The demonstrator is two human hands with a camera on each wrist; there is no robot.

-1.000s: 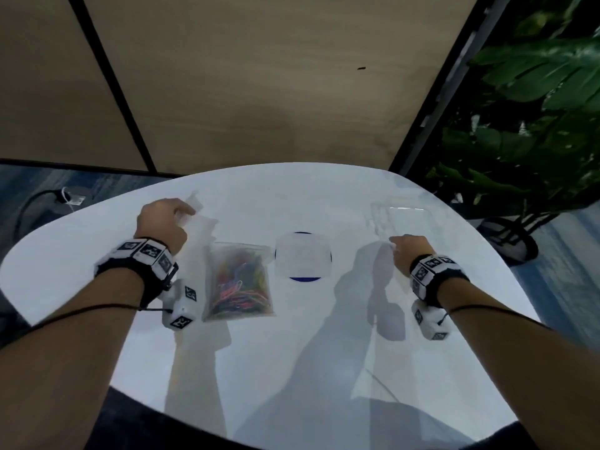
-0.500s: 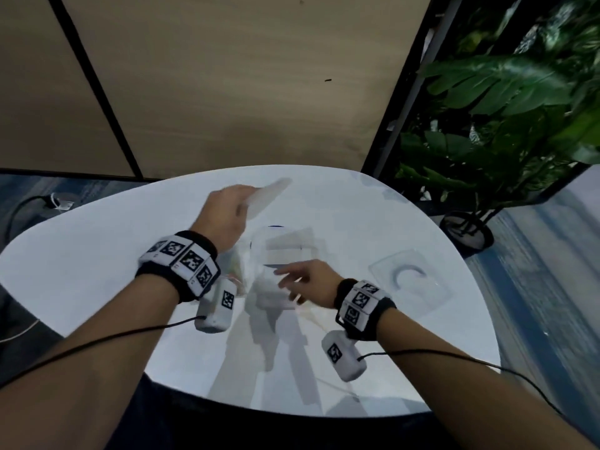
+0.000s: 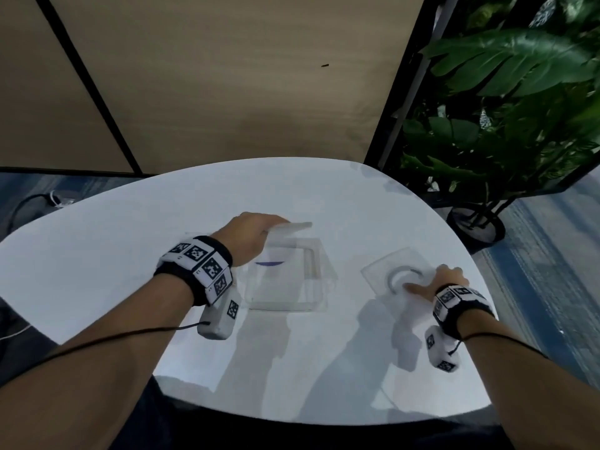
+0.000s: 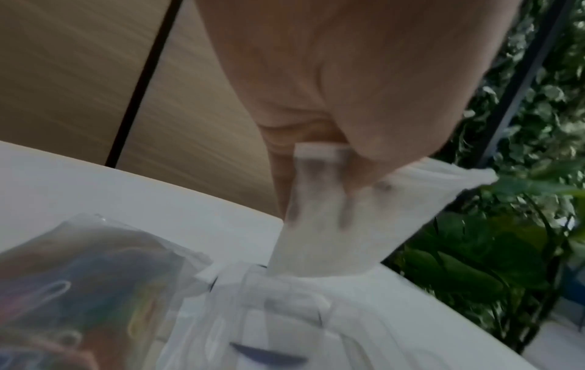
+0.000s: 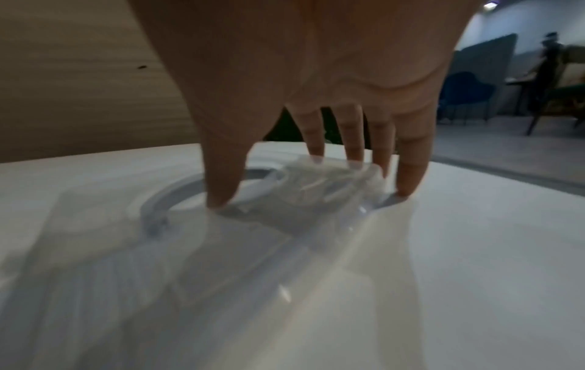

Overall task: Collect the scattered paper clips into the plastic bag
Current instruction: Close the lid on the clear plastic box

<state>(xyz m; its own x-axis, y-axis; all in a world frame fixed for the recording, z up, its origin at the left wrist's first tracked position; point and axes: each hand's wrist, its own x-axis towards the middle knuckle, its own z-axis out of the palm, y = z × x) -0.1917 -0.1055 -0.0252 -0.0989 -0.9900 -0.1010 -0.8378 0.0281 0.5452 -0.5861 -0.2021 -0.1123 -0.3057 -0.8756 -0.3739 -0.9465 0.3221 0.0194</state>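
My left hand [image 3: 251, 235] pinches the top edge of an empty clear plastic bag [image 4: 329, 225] and holds it up over a clear box [image 3: 285, 287] at the table's middle. A blue mark [image 3: 269, 263] shows through the box. In the left wrist view a second clear bag full of coloured paper clips [image 4: 79, 288] lies by my wrist; my forearm hides it in the head view. My right hand [image 3: 435, 282] is on a clear lid [image 3: 386, 267] with a grey ring, thumb and fingertips [image 5: 354, 152] closed around its clear raised part [image 5: 323, 197]. No loose clips show.
The white rounded table [image 3: 97, 254] ends close beyond my right hand. A potted plant [image 3: 503, 108] stands past its right edge, a wood-panel wall behind it. A cable [image 3: 32, 203] lies on the floor at the left.
My right hand went from the table's middle back to the right and landed on the clear lid. My left hand has carried the empty bag from the left over the clear box.
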